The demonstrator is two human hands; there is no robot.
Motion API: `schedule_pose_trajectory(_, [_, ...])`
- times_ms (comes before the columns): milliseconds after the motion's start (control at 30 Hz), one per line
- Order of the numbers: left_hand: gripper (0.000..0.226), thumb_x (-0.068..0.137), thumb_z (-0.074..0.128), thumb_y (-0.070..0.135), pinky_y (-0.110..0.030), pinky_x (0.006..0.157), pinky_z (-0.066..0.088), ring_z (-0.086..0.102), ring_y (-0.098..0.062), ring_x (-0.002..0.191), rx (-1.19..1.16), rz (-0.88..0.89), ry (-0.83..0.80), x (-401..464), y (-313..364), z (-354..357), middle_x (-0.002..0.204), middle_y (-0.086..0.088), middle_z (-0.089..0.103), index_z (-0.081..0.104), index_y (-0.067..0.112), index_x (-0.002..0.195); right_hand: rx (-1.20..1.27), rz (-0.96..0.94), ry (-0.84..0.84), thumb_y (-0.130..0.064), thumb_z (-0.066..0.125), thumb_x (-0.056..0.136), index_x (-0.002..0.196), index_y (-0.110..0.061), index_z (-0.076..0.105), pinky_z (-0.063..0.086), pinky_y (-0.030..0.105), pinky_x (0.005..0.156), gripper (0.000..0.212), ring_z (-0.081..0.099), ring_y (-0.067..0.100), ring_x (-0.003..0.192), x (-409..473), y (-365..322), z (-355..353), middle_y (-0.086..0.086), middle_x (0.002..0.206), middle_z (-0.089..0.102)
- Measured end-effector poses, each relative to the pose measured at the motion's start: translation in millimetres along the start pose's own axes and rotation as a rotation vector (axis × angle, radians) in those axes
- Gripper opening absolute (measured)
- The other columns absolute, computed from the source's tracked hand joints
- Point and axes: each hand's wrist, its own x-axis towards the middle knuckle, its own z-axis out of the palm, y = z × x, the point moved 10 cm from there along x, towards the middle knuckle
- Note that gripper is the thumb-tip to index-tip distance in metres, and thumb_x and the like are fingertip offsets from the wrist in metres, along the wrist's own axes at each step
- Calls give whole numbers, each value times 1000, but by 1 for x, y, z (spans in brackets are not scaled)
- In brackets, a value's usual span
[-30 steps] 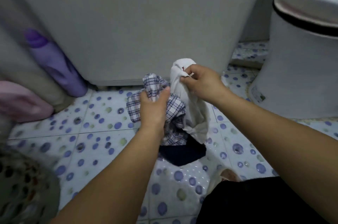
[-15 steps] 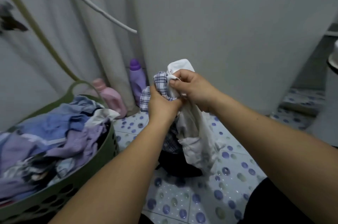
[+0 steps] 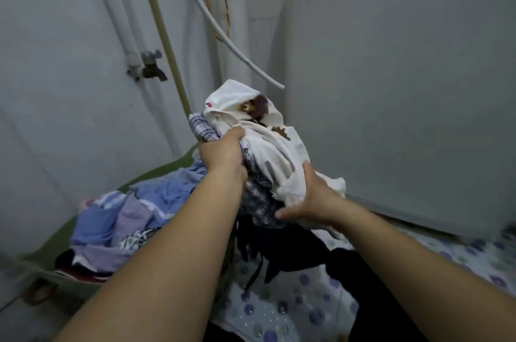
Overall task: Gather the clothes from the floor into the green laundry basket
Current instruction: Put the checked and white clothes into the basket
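both hands' [image 3: 222, 154] [image 3: 310, 202] grip closed on bundled clothes [image 3: 268, 146], green laundry basket [image 3: 53, 244] rim mostly hidden

White garment [image 3: 282, 163] on top of the held bundle, cream-white, with a brown and dark purple print near its upper fold and one small pink mark at the left edge. Checked cloth [image 3: 202, 126] beneath it: white ground, navy-blue plaid lines. Dark garment [image 3: 284, 246] hanging below, navy to black. Laundry basket [image 3: 167, 167] rim olive green. Inside it, a light blue piece [image 3: 167, 188], a lilac striped piece [image 3: 134, 213], a black-and-white patterned scrap [image 3: 136, 239], and a trace of pink at the far left. Floor [image 3: 279, 311] tiles white with blue, purple and pale green dots. Wall pale grey-white; hose [image 3: 229, 42] white; pipe [image 3: 164, 34] khaki; tap [image 3: 150, 65] dull grey metal.
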Motion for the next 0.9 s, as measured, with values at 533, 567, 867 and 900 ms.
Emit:
schedule_pose_trajectory(533, [36, 97, 39, 37, -41, 74, 47, 60, -31, 87, -257, -203, -224, 54, 89, -59, 104, -14, 65, 60, 12, 112, 1325, -45, 184, -28, 51, 92, 75, -17, 66, 50, 13, 56, 25, 62, 8, 62, 89, -113, 29, -10, 58, 67])
schedule_pose_trajectory(567, [35, 97, 39, 37, -40, 72, 48, 60, -31, 87, -252, -179, -210, 61, 100, -66, 100, -14, 66, 61, 13, 107, 1318, -87, 179, -32, 53, 89, 68, -18, 68, 51, 20, 65, 29, 64, 10, 67, 94, -132, 26, -12, 57, 68])
schedule_pose_trajectory(867, [33, 89, 55, 35, -38, 55, 58, 66, -30, 88, 33, -114, 161, 102, 111, -184, 98, -12, 73, 61, 12, 113, 254, -518, 31, -9, 55, 90, 121, -17, 57, 41, 25, 84, 32, 57, 21, 105, 116, -203, 78, 4, 110, 62])
schedule_pose_trajectory(900, [49, 81, 65, 33, -45, 60, 58, 65, -34, 96, 123, -125, 247, 107, 100, -205, 115, -15, 68, 54, 12, 124, 23, -535, -114, -11, 57, 89, 130, -15, 49, 40, 25, 90, 41, 55, 23, 115, 119, -195, 105, 8, 122, 59])
